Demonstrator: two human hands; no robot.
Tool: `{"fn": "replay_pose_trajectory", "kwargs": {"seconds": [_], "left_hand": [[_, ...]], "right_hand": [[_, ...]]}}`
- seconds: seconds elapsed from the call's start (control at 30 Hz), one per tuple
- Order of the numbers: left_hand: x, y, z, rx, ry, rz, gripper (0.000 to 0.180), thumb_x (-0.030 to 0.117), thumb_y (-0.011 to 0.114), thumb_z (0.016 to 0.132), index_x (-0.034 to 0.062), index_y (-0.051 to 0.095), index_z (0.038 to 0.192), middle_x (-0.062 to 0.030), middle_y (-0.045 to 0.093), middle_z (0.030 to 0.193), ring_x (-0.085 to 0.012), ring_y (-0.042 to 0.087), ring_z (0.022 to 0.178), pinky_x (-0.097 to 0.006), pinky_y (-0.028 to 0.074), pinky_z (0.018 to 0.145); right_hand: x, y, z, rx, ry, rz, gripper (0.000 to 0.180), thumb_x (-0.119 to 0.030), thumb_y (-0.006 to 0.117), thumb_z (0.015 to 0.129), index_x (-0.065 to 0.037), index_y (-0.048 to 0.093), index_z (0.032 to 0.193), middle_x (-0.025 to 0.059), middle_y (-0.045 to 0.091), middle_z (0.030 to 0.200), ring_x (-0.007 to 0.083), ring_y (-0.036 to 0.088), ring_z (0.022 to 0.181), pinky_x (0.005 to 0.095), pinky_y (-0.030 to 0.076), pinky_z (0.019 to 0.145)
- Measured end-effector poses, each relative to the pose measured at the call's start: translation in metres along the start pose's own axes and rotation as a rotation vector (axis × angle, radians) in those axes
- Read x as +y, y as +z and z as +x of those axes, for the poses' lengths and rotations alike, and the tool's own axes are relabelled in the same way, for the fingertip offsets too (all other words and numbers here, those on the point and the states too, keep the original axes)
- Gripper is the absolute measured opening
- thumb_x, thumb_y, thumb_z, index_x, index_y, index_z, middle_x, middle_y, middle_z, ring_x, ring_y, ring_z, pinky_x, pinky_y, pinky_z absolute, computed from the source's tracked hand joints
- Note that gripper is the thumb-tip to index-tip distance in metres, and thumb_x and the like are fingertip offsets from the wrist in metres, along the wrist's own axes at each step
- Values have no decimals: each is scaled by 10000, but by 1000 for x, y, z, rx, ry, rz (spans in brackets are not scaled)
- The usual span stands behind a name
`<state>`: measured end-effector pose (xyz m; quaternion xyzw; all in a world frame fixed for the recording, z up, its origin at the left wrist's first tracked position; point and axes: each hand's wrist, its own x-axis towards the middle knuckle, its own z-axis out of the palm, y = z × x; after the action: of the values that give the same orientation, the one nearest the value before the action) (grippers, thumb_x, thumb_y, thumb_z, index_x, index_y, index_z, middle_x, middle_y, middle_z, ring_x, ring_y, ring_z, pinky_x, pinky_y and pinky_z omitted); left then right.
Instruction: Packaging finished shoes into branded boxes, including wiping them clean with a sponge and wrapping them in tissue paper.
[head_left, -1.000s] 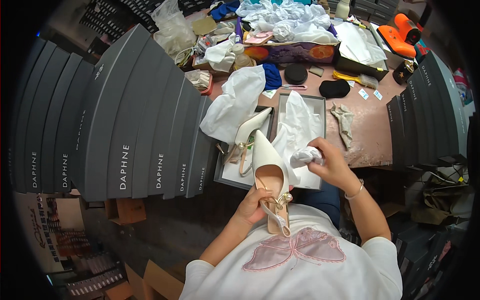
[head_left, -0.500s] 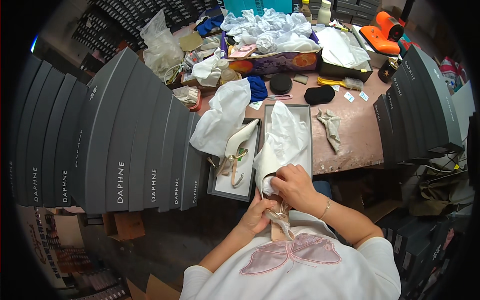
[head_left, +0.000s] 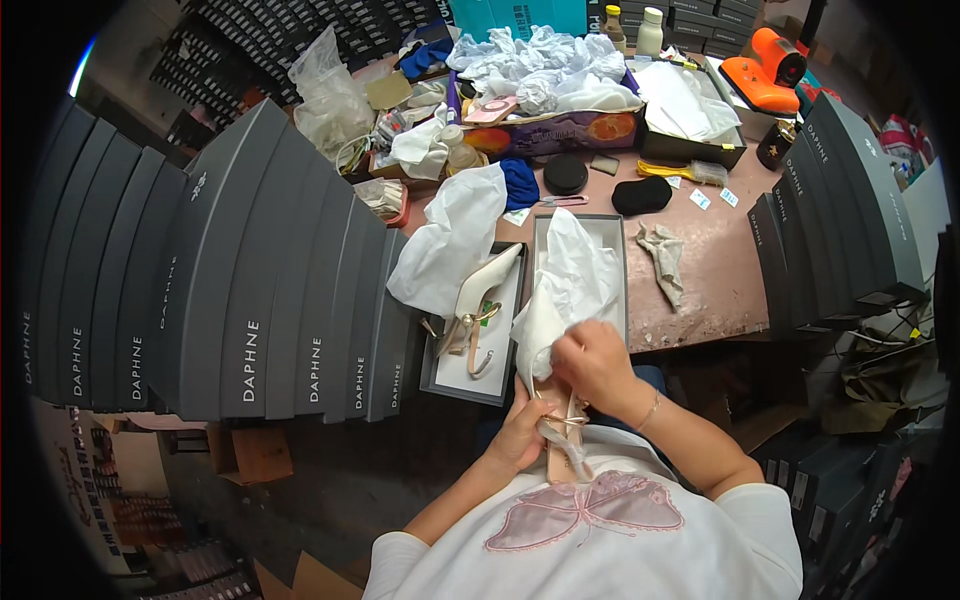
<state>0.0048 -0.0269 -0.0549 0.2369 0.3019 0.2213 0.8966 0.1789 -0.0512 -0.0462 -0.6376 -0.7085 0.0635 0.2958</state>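
Note:
A white pointed-toe shoe [head_left: 541,325] with a pale insole and straps is held in front of my body, its toe pointing away. My left hand [head_left: 519,430] is closed round its side near the straps. My right hand [head_left: 597,368] is at the shoe's opening with fingers curled; what they hold, if anything, is hidden. White tissue paper [head_left: 572,262] lies just beyond the toe, in a grey box part with a pale inside [head_left: 622,300]. The matching white shoe [head_left: 490,272] with a gold buckle strap lies in the open shoe box [head_left: 430,378] to the left, partly under another tissue sheet [head_left: 450,240].
Stacks of dark grey shoe boxes stand at left [head_left: 270,300] and right [head_left: 850,200]. At the back are a carton of crumpled paper [head_left: 550,132], an orange tool [head_left: 765,80] and bottles [head_left: 650,32]. A yellow-handled brush [head_left: 680,172], black pad [head_left: 642,195] and rag [head_left: 662,262] lie on the table.
My right hand has drawn back slightly from the shoe's opening, where it was pressing white crumpled paper inside. My left hand keeps hold of the shoe, lower by a little.

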Motion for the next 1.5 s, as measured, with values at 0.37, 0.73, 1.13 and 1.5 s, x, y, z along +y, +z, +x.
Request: {"fn": "replay_pose_trajectory", "kwargs": {"seconds": [0.37, 0.73, 1.13, 1.5], "left_hand": [[0, 9, 20, -42, -65, 36, 559, 203, 484, 826, -19, 376, 1328, -212, 580, 1162, -311, 632, 1017, -443, 533, 895], [49, -50, 68, -406, -121, -712, 720, 356, 607, 905, 7, 283, 1444, -136, 629, 913, -200, 638, 710, -345, 476, 707], [40, -49, 69, -535, -196, -716, 876, 446, 648, 855, 49, 198, 1493, -148, 616, 976, -210, 648, 709, -368, 478, 704], [43, 1, 59, 253, 437, 6, 327, 341, 558, 928, 41, 540, 1054, -82, 615, 886, -206, 647, 783, -380, 569, 713]], "right_hand": [[13, 2, 31, 41, 304, 660, 904, -18, 653, 696, -52, 228, 1493, 310, 535, 1241, 367, 562, 1155, 344, 421, 971], [5, -35, -9, -247, 245, 993, 814, -262, 790, 779, -55, 362, 1440, 117, 544, 1285, 195, 581, 1015, 335, 470, 878], [-29, -15, -30, -201, 186, 897, 325, -182, 741, 820, -13, 609, 1064, 88, 624, 890, 175, 606, 783, 286, 492, 713], [-49, -47, -13, -271, 409, 732, 464, -298, 740, 831, 33, 585, 1117, 140, 631, 881, 214, 602, 696, 301, 491, 641]]}}
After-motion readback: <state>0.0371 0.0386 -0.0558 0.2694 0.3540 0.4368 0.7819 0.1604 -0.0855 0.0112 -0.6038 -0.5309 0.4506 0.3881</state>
